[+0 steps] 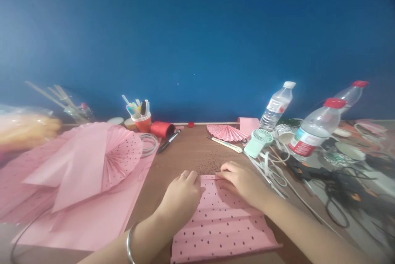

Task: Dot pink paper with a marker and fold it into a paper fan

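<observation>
A pink sheet of paper (pixel 222 225) with dark dots lies on the brown table, crossed by several side-to-side creases. At its far left corner is my left hand (pixel 182 196), fingers curled over the edge; a ring and a silver bangle show on that arm. My right hand (pixel 239 181) pinches the same far edge a little to the right, with its fingertips partly hidden. Small dark specks (pixel 212 165) are scattered on the table just beyond the paper.
Pink sheets and a pleated dotted fan (pixel 121 157) are piled left. Behind stand a cup of pens (pixel 142 123), a red cup (pixel 162 130) and a black marker (pixel 168 141). Rightward are a utility knife (pixel 226 144), a mint handheld fan (pixel 258 142), plastic bottles (pixel 317 126) and tangled cables (pixel 336 198).
</observation>
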A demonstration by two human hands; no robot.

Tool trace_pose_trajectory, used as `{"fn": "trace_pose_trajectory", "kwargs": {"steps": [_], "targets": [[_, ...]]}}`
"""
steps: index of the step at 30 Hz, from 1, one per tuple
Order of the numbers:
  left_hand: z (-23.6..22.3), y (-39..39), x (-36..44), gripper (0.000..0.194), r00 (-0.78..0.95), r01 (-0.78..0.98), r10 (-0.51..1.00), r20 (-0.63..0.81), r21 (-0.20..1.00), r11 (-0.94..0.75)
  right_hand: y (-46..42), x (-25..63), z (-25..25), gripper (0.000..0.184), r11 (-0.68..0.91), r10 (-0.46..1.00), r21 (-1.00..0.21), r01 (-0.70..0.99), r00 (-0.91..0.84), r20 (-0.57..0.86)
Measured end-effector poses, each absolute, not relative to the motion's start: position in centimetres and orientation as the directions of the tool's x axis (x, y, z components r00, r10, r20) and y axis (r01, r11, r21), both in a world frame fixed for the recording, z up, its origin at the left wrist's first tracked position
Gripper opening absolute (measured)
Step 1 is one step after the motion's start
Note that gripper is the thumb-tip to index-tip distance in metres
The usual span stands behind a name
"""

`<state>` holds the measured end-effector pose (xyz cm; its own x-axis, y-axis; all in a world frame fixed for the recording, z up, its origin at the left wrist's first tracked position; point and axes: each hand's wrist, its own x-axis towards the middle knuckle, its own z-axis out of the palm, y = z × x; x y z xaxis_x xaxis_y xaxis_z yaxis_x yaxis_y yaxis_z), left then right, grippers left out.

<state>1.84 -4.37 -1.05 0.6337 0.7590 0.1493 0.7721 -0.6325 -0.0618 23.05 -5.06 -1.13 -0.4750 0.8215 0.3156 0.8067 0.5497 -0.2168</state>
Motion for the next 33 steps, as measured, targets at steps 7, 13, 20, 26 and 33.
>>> {"fn": "trace_pose_trajectory", "kwargs": {"steps": [7,13,20,26,33], "targets": [[-0.3,-3.3,1.4,0.02,0.649,0.746,0.751,0.124,0.088,-0.66,-5.6,22.1,-1.6,0.019,0.538,0.831,-0.238,0.809,-0.461,0.311],[-0.1,-3.2,1.7,0.017,0.628,0.739,0.766,0.137,0.2,-0.643,-6.0,22.0,-1.1,0.016,0.512,0.853,-0.301,0.805,-0.435,0.287],[0.1,-3.3,1.6,0.017,0.63,0.737,0.766,0.127,0.215,-0.641,-6.0,21.8,-1.4,0.015,0.502,0.858,-0.255,0.826,-0.441,0.263],[0.2,-3.4,1.6,0.016,0.635,0.741,0.765,0.111,0.195,-0.643,-6.1,21.7,-1.6,0.016,0.492,0.865,-0.239,0.837,-0.44,0.241],[-0.2,-3.7,1.7,0.014,0.627,0.755,0.77,0.118,0.154,-0.638,-6.5,21.6,-1.3,0.02,0.482,0.872,-0.259,0.837,-0.429,0.235]]}}
